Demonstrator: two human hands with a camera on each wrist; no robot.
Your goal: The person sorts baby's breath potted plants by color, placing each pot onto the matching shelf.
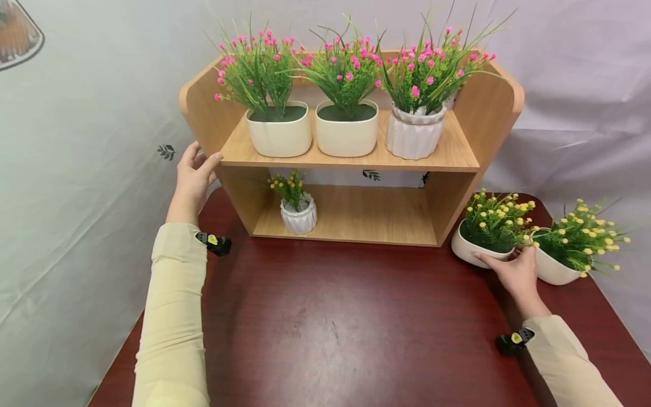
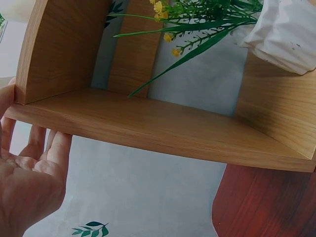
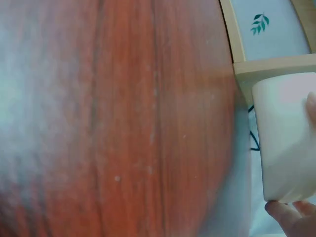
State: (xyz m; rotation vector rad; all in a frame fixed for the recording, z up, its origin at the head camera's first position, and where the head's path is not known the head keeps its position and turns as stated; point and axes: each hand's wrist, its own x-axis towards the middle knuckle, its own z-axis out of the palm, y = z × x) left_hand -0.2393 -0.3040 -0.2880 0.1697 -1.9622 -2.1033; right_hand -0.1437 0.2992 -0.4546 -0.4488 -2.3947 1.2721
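Observation:
My left hand [image 1: 190,183] grips the left side panel of a two-tier wooden shelf [image 1: 386,217], its thumb at the front edge near the upper board. In the left wrist view the fingers [image 2: 60,153] curl round the panel's edge. At the shelf's lower right, my right hand [image 1: 520,277] holds a cream oval pot of yellow flowers [image 1: 475,247], thumb on its front and fingers at its right side. The right wrist view shows this pot [image 3: 284,143] close up, fingertips against its wall. Another oval pot of yellow flowers [image 1: 554,265] stands just right of that hand.
Along the upper board stand two cream oval pots [image 1: 280,135] and a white ribbed pot [image 1: 414,135], all with pink flowers. A small white ribbed pot of yellow flowers [image 1: 299,217] sits at the lower board's left. The shelf stands on a dark red table [image 1: 330,316].

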